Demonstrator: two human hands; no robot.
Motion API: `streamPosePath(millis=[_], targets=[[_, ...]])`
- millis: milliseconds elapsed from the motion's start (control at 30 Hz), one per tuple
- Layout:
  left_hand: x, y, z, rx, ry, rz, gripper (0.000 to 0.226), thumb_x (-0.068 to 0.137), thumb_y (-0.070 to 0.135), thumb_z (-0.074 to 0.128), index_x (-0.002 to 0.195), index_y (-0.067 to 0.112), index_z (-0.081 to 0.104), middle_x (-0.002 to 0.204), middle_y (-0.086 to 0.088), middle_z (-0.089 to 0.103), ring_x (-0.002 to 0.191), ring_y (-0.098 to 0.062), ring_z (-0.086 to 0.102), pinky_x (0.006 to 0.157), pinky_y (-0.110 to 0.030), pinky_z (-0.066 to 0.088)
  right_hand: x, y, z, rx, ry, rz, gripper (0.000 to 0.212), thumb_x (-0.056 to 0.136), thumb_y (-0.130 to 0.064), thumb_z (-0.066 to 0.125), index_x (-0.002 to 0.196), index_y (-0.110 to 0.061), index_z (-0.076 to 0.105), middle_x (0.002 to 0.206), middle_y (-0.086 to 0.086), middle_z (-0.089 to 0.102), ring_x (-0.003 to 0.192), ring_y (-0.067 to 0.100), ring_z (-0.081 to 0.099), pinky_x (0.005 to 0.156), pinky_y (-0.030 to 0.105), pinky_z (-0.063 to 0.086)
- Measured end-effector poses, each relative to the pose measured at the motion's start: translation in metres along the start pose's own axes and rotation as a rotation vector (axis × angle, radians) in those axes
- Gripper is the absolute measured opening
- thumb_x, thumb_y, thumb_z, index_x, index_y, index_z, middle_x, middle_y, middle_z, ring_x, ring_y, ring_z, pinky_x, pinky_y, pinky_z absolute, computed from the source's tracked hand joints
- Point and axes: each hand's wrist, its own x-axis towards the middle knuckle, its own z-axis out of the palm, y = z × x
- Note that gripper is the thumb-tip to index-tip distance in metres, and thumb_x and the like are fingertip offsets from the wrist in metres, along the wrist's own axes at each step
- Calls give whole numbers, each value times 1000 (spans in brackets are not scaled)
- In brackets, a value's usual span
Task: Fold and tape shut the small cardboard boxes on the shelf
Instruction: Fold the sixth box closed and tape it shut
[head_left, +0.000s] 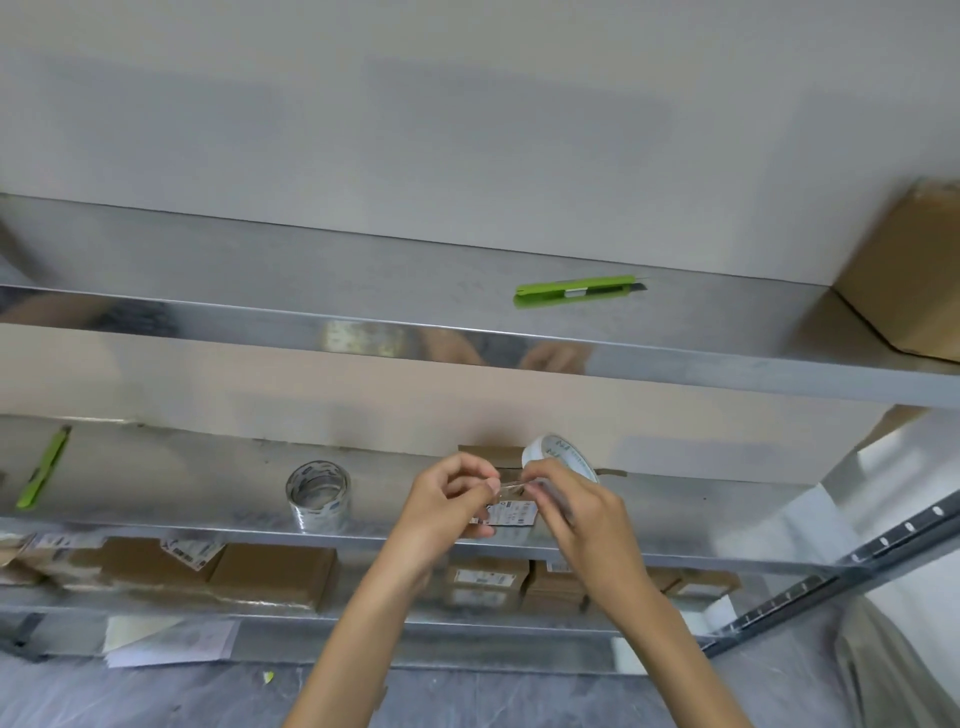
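Left hand (447, 499) pinches the tape end (511, 486); right hand (576, 506) grips the tape roll (558, 457), apparently drawing a strip above the small cardboard box (511, 514).

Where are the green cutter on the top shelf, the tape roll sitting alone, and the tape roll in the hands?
green cutter (576, 292): head view, middle of its body.
lone tape roll (318, 514): head view, its outer side.
held tape roll (560, 454): head view, its white upper part.
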Motion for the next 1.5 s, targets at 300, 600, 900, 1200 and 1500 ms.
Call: streamPosePath(millis=[300, 600, 900, 1200, 1500], targets=[[-7, 1, 14, 484, 58, 711, 11, 83, 29, 68, 94, 26, 67, 95, 16, 62, 94, -6, 60, 78, -16, 48, 5, -3, -19, 124, 58, 108, 1, 88, -29, 58, 88, -30, 57, 76, -17, 64, 63, 4, 59, 61, 26, 47], [-9, 11, 28, 195, 149, 491, 10, 79, 10, 73, 76, 19, 71, 75, 9, 71, 71, -3, 63, 67, -11, 45, 4, -20, -41, 435, -57, 257, 23, 93, -18, 58, 109, -33, 52, 63, -2, 63, 51, 8, 51, 56, 26, 44], [8, 17, 29, -238, -260, 249, 18, 81, 16, 72, 90, 13, 57, 87, -7, 64, 79, -18, 62, 79, -32, 55, 21, -46, -96, 646, 130, 200, 14, 86, -13, 67, 98, -18, 62, 59, -5, 64, 44, 4, 49, 46, 13, 36], [44, -17, 34, 118, -170, -1, 7, 93, 13, 57, 100, 12, 59, 90, -4, 69, 79, -16, 66, 79, -33, 55, 112, 18, -142, -45, 395, -43, 19, 87, -13, 67, 106, -11, 65, 93, -3, 58, 81, 23, 60, 76, 18, 38], [71, -64, 3, -6, 332, -19, 18, 96, -1, 45, 88, 11, 57, 83, -10, 65, 65, -17, 57, 56, -22, 46, 118, 72, -133, -278, 403, -99, 17, 87, -18, 64, 101, -12, 72, 99, 7, 67, 93, 28, 52, 86, 30, 39]])
